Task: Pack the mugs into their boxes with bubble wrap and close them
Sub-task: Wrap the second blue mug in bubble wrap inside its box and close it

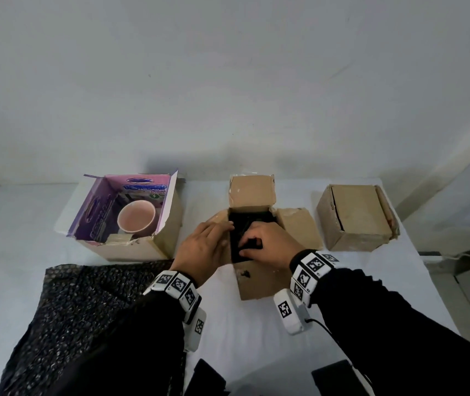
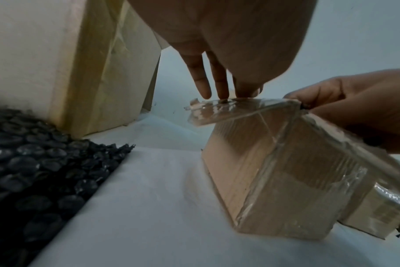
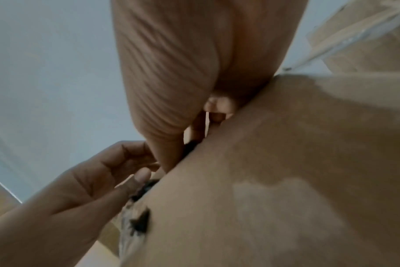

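Hands working the small open brown cardboard box mid-table: left hand, fingers straight, is pressing its left flap outward to clear the opening, while right hand, fingers curled, is tucking the black bubble-wrapped bundle inside.

table: white cloth | wall: pale grey | dark objects, near edge

Black sleeves; white wristbands bearing black-and-white square markers.
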`<state>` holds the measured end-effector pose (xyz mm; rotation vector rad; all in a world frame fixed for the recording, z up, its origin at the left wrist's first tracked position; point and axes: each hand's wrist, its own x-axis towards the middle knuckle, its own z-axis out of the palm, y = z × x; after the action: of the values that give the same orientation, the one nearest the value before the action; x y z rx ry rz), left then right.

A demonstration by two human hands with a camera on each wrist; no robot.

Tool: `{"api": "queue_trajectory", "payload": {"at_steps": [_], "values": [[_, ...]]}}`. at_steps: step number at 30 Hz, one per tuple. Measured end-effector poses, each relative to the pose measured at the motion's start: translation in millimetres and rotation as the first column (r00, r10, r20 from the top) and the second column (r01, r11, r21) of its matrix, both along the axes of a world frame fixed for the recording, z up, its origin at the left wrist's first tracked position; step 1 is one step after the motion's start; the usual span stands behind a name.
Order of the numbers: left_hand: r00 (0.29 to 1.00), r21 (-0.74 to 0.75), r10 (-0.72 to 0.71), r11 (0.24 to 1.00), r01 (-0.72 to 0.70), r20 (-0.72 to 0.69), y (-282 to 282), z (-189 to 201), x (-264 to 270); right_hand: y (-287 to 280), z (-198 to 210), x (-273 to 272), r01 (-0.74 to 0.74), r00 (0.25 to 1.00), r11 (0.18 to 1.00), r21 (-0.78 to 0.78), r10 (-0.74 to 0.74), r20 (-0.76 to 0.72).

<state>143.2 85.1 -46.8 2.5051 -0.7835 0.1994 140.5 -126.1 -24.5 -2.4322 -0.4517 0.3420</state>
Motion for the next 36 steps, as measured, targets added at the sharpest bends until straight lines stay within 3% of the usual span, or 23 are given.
{"api": "queue_trajectory", "payload": {"at_steps": [5, 7, 10, 12, 14, 17, 24, 26, 30, 36], "values": [[0.999, -0.050, 0.030, 0.998, -0.032, -0.031, -3.4, 2.8, -11.5, 12.1, -8.2, -3.8, 0.281, 0.948, 0.937, 0.209, -0.305, 0.089], [0.996, -0.110, 0.073, 0.991, -0.078, -0.046, -4.3, 2.0, -13.5, 15.1, -9.8, -7.4, 0.303, 0.938, 0.914, 0.269, -0.337, 0.086], [0.995, -0.101, 0.096, 0.990, -0.098, -0.021, -4.7, 3.8, -9.3, 14.3, -13.2, -8.2, 0.145, 0.972, 0.964, 0.223, -0.181, 0.151], [0.997, -0.049, 0.074, 0.996, -0.073, 0.026, -3.9, 4.8, -4.0, 14.2, -14.0, -6.3, -0.030, 0.968, 0.998, 0.049, 0.017, 0.250], [0.996, -0.036, 0.088, 0.996, -0.087, 0.024, -1.3, 5.6, 0.4, 13.7, -12.7, -2.0, -0.146, 0.925, 0.975, -0.170, 0.195, 0.326], [0.990, 0.010, 0.126, 0.992, -0.126, 0.062, 2.1, 5.4, 2.2, 13.4, -4.5, 3.7, -0.227, 0.902, 0.896, -0.381, 0.341, 0.264], [0.968, 0.235, 0.071, 0.963, -0.129, 0.240, -2.8, 15.9, -5.9, 31.2, 6.5, 21.5, -0.245, 0.910, 0.770, -0.589, 0.393, 0.135], [0.974, 0.315, 0.033, 0.943, -0.104, 0.223, -3.4, 19.9, -9.2, 31.4, 5.8, 24.1, -0.249, 0.921, 0.808, -0.534, 0.368, 0.127], [0.986, 0.475, 0.000, 0.876, -0.081, 0.168, -10.8, 26.4, -15.0, 18.1, 1.1, 27.2, -0.178, 0.955, 0.952, -0.251, 0.228, 0.190], [0.998, 0.584, -0.013, 0.811, -0.027, 0.063, -15.4, 28.5, -21.5, 8.4, -8.8, 30.3, -0.196, 0.911, 0.836, -0.512, 0.348, 0.221]]}}
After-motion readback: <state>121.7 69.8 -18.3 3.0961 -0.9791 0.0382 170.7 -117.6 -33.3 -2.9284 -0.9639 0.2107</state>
